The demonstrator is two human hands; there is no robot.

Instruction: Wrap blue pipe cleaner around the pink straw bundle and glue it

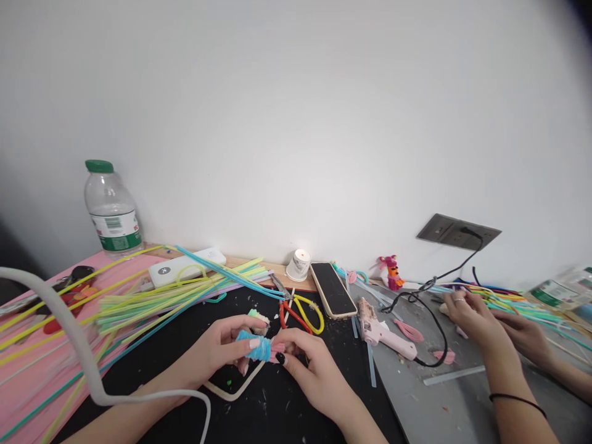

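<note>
Between my two hands is a small pipe-cleaner figure (pixel 259 348), its blue coils wrapped round a middle with pink strands coming out on the right. My left hand (pixel 222 345) grips the blue part with thumb and fingers. At the pink end, my right hand (pixel 308 364) pinches with thumb and forefinger, and its other fingers curl in. A pale green and white fuzzy piece (pixel 259 320) shows just behind my left fingers; whether it joins the figure I cannot tell. Pliers with red and yellow handles (pixel 309 316) lie beyond my hands on the black mat (pixel 319 394).
Loose pipe cleaners (pixel 139 308) spread over the left side. A pale cable (pixel 87 351) crosses the left foreground. A phone (pixel 333 290), paper cup (pixel 298 265) and pink glue gun (pixel 386 336) lie beyond and right. A co-worker's hands (pixel 476 314) are at the right; a bottle (pixel 113 209) stands left.
</note>
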